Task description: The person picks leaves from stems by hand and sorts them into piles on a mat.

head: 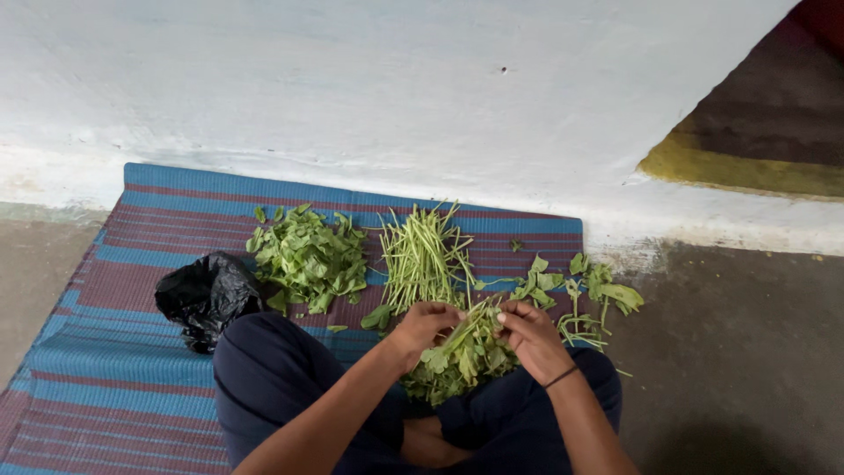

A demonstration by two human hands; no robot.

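You have a loose bunch of green leafy stalks (pixel 464 356) lying across your lap, and both hands meet at its far end. Its long axis runs away from you and a little to the right, leafy mass near your crossed legs, thinner stem ends pointing out toward the mat. Your left hand (pixel 424 324) curls closed over the upper left of the bunch, fingers pinching a stalk; your right hand (pixel 530 334) closes on the stems from the other side, thumb and fingers pressed together on them. The two hands sit almost touching, equally near the bunch (neither has to reach).

Just beyond your left hand lies a pile of bare, pale green stripped stems (pixel 425 255), laid roughly parallel and pointing away from you. Further left of that is a heap of plucked green leaves (pixel 308 255), and left again, beside your left knee, a crumpled black plastic bag (pixel 207 297). Beyond and to the right of your right hand, uncleaned leafy sprigs (pixel 576 295) sprawl at the mat's edge. All rest on a blue and maroon striped woven mat (pixel 114 369) on the floor, against a whitewashed wall (pixel 396 88). Nothing stands between your hands and either pile.
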